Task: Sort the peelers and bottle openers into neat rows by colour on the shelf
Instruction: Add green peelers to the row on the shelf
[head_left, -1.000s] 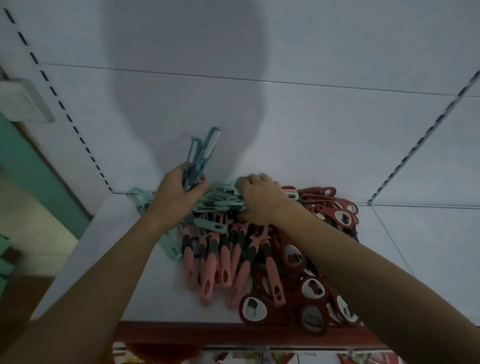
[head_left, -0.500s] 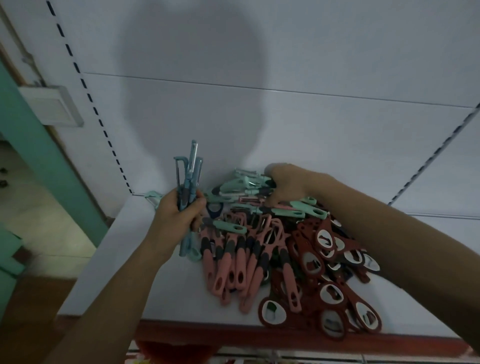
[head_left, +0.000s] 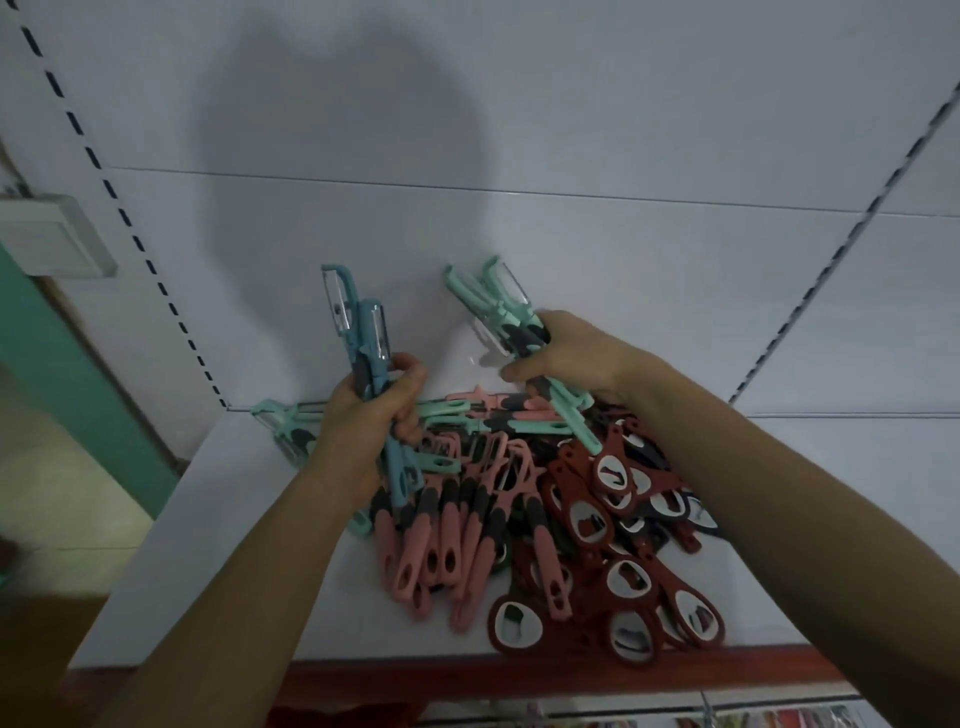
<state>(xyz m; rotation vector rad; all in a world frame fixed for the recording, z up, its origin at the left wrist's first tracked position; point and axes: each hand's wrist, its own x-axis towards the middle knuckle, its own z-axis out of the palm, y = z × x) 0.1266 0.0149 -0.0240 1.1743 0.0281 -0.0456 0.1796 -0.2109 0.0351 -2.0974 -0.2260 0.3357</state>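
While hands (head_left: 566, 358) grip peelers (head_left: 498, 306), shelf (head_left: 218, 561) piled

I can't read any text, label, brand or number from here. The small plate (head_left: 49, 236) by the left upright looks blank (too dim and blurred to confirm).

Blue peelers (head_left: 363, 338) stand upright in a bunch, raised over the shelf's (head_left: 208, 545) left part. Mint peelers (head_left: 498, 306) tilt in a raised bundle near its back edge. Pink peelers (head_left: 441, 540) lie heaped mid-shelf; dark red bottle openers (head_left: 613, 561) sprawl toward the front-right edge.
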